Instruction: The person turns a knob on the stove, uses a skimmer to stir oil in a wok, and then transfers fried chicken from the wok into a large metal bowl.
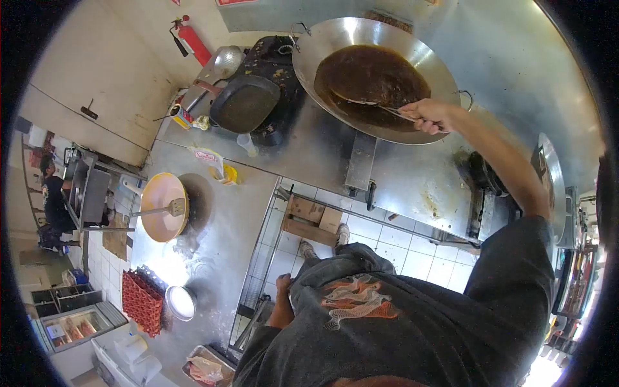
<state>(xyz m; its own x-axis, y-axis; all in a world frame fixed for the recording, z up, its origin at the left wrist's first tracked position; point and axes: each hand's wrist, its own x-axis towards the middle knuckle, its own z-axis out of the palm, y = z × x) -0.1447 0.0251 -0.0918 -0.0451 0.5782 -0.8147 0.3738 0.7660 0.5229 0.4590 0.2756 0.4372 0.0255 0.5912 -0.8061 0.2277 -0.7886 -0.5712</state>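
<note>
A large steel wok [442, 55] holds dark brown liquid [371, 74] at the top centre. My right hand [431, 116] is closed around the handle of a metal utensil [393, 111] over the wok's near right side; the utensil's far end reaches into the liquid. Low beside my body, away from the counter items, hangs my left hand [284, 284]. Its fingers look curled, but they are small and partly hidden, so I cannot make out whether they hold anything. Left of the wok, a square black pan [245, 103] sits on the black stove [296, 84].
On the left counter [225, 213] are a yellow-rimmed pan [164, 226] with a spatula [175, 207], a metal bowl [180, 303] and red egg trays [142, 303]. A cardboard box [313, 219] lies on the floor. Another person [55, 200] stands at far left.
</note>
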